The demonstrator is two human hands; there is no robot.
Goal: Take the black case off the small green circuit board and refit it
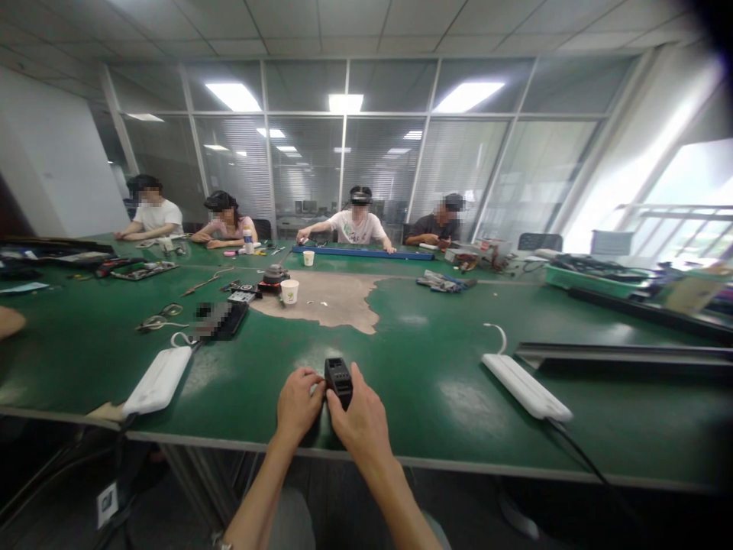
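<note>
A small black box-shaped plastic device, with slots and openings in its upper end, stands close to the table's front edge. My right hand is wrapped round its right side, with the thumb across its near face. Just left of the device is my left hand, its fingers curled in and the thumb pressed towards them at the device's side. Whatever those left fingertips pinch is hidden or too small to make out. Both hands are low over the green table.
White power banks with cables lie left and right. Ahead are a paper cup, a brown patch and gloves. A long dark metal profile lies right. Several people sit across the table.
</note>
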